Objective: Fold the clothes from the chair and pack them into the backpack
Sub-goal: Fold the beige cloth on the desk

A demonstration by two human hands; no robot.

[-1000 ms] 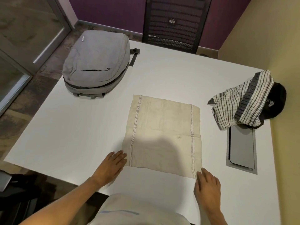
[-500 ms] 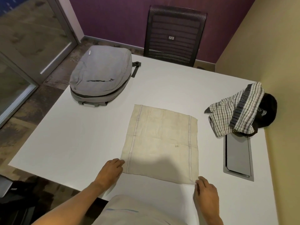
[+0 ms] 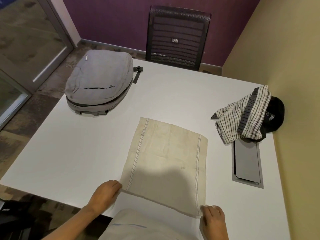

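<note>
A: Both hands moved onto the cream striped cloth (image 3: 164, 161): left hand (image 3: 103, 194) and right hand (image 3: 212, 218) now pinch its near corners, flat mid-table.
B: We can't read the black cap (image 3: 275, 116) logo or grey backpack (image 3: 100, 80) tag; checked garment (image 3: 242, 116) covers the cap.

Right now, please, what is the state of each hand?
Left hand: pinches the near left corner of the flat cream striped cloth.
Right hand: pinches its near right corner.
</note>
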